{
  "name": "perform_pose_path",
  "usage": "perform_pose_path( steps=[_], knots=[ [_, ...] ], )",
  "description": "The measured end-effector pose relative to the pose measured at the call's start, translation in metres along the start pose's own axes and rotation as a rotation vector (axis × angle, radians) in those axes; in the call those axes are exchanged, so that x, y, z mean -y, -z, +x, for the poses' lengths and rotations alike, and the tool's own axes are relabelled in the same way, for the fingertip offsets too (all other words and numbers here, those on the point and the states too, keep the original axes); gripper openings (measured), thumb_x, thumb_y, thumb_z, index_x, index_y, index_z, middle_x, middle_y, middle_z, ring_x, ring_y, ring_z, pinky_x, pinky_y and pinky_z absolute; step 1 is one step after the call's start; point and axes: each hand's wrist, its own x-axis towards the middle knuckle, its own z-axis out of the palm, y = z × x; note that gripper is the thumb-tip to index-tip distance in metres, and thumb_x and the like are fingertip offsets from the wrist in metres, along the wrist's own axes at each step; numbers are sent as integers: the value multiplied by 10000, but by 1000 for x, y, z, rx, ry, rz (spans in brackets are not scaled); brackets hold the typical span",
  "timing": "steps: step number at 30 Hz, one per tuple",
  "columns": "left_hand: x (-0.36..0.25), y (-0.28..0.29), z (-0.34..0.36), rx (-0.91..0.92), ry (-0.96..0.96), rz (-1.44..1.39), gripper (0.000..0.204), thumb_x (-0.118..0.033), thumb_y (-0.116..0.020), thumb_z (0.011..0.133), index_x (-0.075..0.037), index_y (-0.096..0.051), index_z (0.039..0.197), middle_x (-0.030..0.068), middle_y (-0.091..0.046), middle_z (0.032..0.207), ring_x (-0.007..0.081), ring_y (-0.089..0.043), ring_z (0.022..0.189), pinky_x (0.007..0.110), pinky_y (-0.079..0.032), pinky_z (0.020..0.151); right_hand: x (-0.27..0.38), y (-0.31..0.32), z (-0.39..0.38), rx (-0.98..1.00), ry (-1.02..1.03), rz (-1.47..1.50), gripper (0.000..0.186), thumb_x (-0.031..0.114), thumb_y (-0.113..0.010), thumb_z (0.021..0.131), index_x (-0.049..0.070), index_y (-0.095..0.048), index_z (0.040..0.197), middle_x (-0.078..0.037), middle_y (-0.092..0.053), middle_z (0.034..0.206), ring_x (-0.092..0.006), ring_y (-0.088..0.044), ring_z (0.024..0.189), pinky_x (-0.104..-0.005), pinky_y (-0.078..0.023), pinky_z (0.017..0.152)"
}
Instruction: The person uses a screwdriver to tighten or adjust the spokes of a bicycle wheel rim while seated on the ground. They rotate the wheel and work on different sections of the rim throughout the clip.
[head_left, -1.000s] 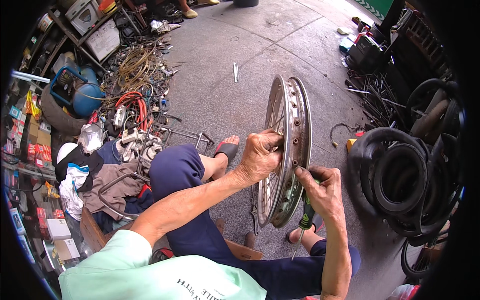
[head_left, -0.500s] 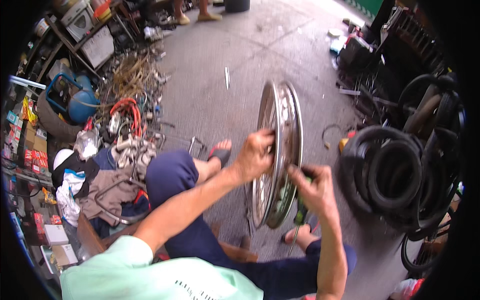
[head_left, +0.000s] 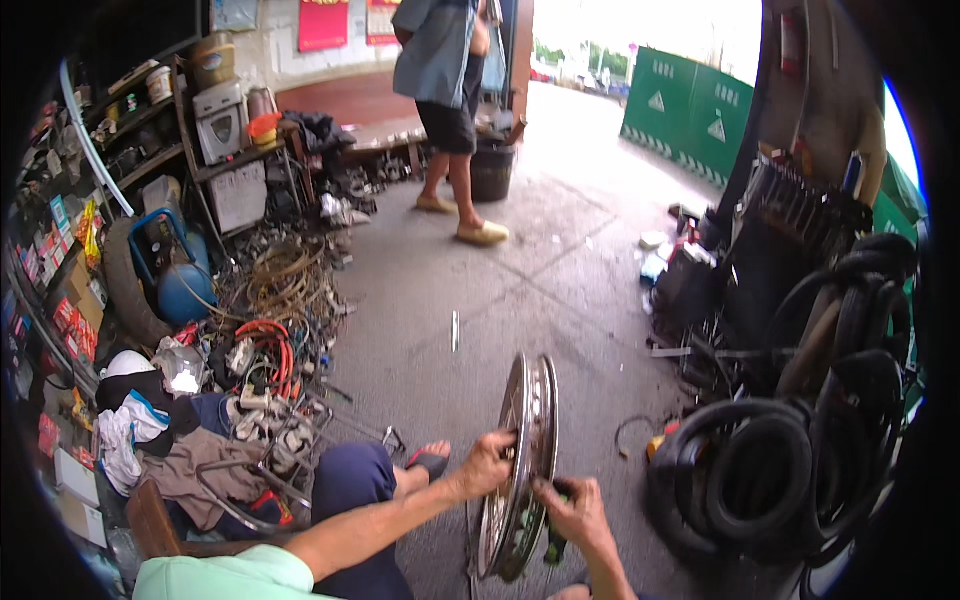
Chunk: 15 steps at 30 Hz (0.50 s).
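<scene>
A silver spoked wheel rim (head_left: 541, 420) without a tyre stands upright in front of me, a little right of centre. My left hand (head_left: 487, 463) is closed at its left side, fingers curled in by the spokes. On the other side my right hand (head_left: 580, 515) has its thumb and fingertips near the rim's channel. A screwdriver with a green and black handle (head_left: 555, 545) is tucked in that hand, pointing down. The handle is partly covered by the fingers, and its shaft is hard to see here.
Old black tyres (head_left: 760, 470) are heaped on the right. Hoses, cables and scrap parts (head_left: 285, 280) lie on the left, by a blue compressor tank (head_left: 185, 270) and clothes (head_left: 200, 470). Farther off, a person (head_left: 445, 100) stands near a dark bucket (head_left: 492, 170); green barriers (head_left: 690, 110) stand outside.
My view has tilted up, so the rim and both hands appear lower, and the standing person and doorway have come into sight. Both hands stay at the rim.
</scene>
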Motion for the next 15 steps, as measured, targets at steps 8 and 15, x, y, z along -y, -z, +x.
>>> perform_pose_path(
  steps=[8,15],
  knots=[
    [-23,-4,-5,-89,-108,190,180,-46,-652,785,33,-723,930,190,-732,1016,320,-691,957,377,-516,958,-9,-4,-10,86,-57,82,360,295,-694,910,-61,-694,860,-97,-553,577,-108,-460,563,-351,-422,534],
    [-17,-3,-9,-188,-22,-5,202,-105,-683,710,27,-731,855,139,-692,779,247,-653,711,386,-523,706,9,29,-8,-64,36,-99,379,332,-700,947,-18,-717,801,-34,-562,568,-89,-479,524,-309,-378,473]
  ],
)
